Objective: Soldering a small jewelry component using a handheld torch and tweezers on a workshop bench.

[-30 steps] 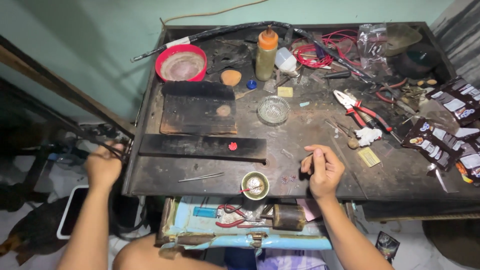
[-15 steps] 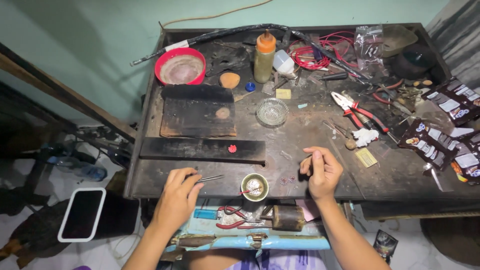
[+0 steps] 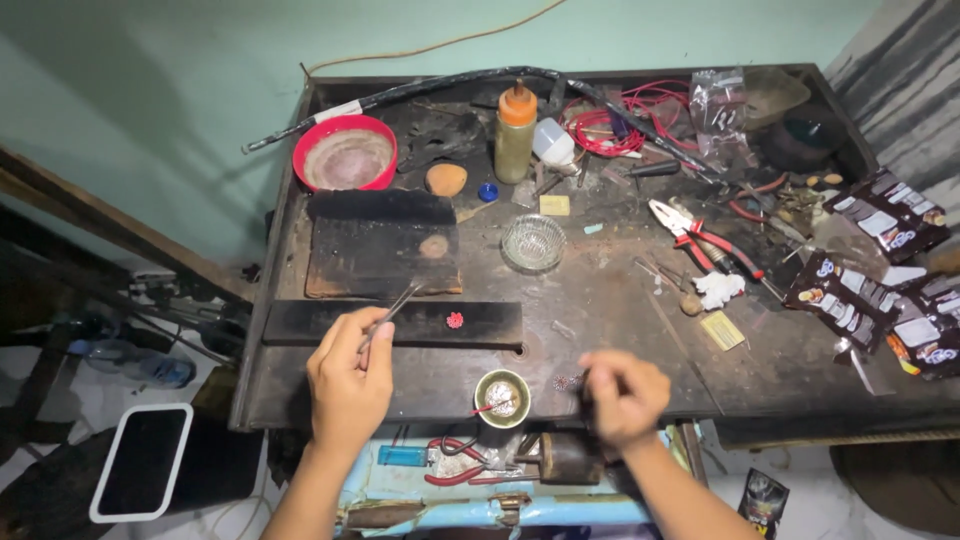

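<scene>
Left hand (image 3: 348, 385): fingers pinched on thin metal tweezers (image 3: 393, 310), tips pointing up-right.
Right hand (image 3: 622, 393): blurred, fingers curled, maybe gripping something tiny beside the small round tin (image 3: 502, 398).

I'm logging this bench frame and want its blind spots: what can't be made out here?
Head view only:
- Right hand: motion-blurred; whatever its fingers pinch is unreadable.
- Small tin: contents too small to identify.
- Tweezers in left hand: tips too thin to show whether they grip anything.
- Dark packets: cut off by the right edge.
</scene>
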